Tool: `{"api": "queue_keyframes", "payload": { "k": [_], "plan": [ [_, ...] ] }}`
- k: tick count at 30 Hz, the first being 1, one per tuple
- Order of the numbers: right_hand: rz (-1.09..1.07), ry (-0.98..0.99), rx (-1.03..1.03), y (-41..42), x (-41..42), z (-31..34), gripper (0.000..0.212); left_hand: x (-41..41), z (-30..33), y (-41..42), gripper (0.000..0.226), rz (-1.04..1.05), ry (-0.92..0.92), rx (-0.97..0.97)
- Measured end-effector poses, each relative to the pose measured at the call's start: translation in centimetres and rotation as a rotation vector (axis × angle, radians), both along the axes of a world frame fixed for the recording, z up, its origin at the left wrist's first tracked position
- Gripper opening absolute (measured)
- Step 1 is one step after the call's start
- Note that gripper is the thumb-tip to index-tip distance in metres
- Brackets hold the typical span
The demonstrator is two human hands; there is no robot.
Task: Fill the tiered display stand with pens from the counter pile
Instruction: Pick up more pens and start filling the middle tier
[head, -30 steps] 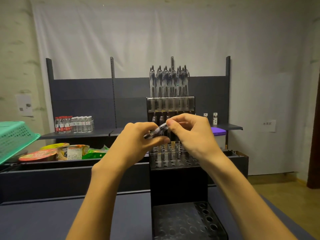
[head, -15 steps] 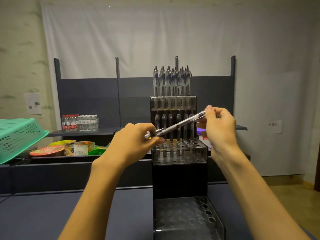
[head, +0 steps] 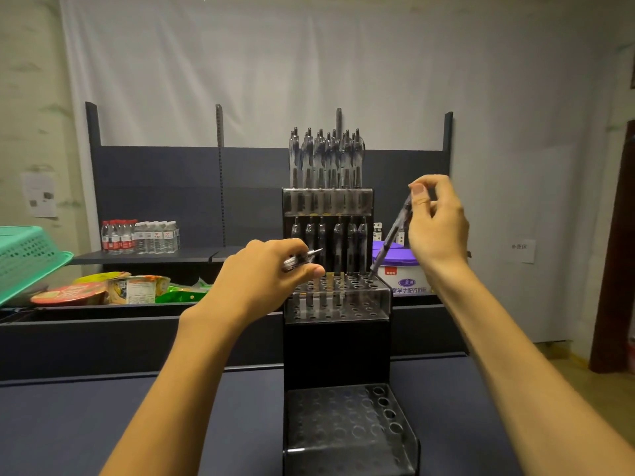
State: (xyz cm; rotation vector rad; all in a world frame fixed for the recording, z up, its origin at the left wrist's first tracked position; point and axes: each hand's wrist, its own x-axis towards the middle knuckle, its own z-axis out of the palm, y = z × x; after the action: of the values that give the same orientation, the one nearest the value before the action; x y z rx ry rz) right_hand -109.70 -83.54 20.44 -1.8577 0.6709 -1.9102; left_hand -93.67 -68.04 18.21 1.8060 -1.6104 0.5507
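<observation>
**Pen at right rear hole of stand's middle tier**

Hidden or unclear: the left hand (head: pixel 271 269) is curled around a small bundle of clear-barrelled pens (head: pixel 302 260); only their clip ends stick out past the knuckles, so the count cannot be told. The lower barrels of the pens standing in the black tiered display stand with clear perforated trays (head: pixel 336 348) blur behind the tray walls. The stand's bottom tier is cut off by the lower frame edge. No counter pile is in view.

Held pen: the right hand (head: pixel 438 228) pinches the top of one clear pen with a dark grip (head: pixel 391 235) between thumb and fingertips. Its long axis is tilted, upper end leaning right of the stand, tip pointing down and left. The tip is at a hole in the right rear corner of the middle tier; whether it has entered the hole cannot be told.

Room: the top tier is packed with upright pens, and one rear row of the middle tier holds about six. The middle tier's front rows and the whole bottom tier show open holes. Just right of the stand sits a white tub with a purple lid (head: pixel 402 273), close behind the tilted pen. Left of the stand, the left forearm crosses the dark blue counter (head: pixel 86 424).
</observation>
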Motion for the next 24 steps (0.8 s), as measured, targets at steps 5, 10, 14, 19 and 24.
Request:
{"api": "queue_keyframes", "payload": {
  "k": [5,10,14,19,24],
  "plan": [
    [0.006,0.118,-0.012,-0.2,0.9,-0.3,0.012,0.1,-0.2,-0.1,0.054,0.001,-0.010,0.000],
    [0.000,0.229,-0.045,0.2,1.2,0.6,0.010,0.4,-0.4,-0.2,0.046,0.033,-0.042,-0.002],
    [0.016,0.273,-0.011,0.4,1.5,1.7,0.018,0.3,-0.3,-0.1,0.056,0.021,-0.043,-0.010],
    [-0.059,0.297,-0.042,0.2,2.1,1.8,0.020,0.5,-0.2,-0.1,0.055,0.016,-0.041,-0.024],
    [-0.158,0.293,-0.125,0.2,2.5,1.4,0.016,0.4,-0.2,0.1,0.056,0.011,-0.040,-0.019]
  ]
}}
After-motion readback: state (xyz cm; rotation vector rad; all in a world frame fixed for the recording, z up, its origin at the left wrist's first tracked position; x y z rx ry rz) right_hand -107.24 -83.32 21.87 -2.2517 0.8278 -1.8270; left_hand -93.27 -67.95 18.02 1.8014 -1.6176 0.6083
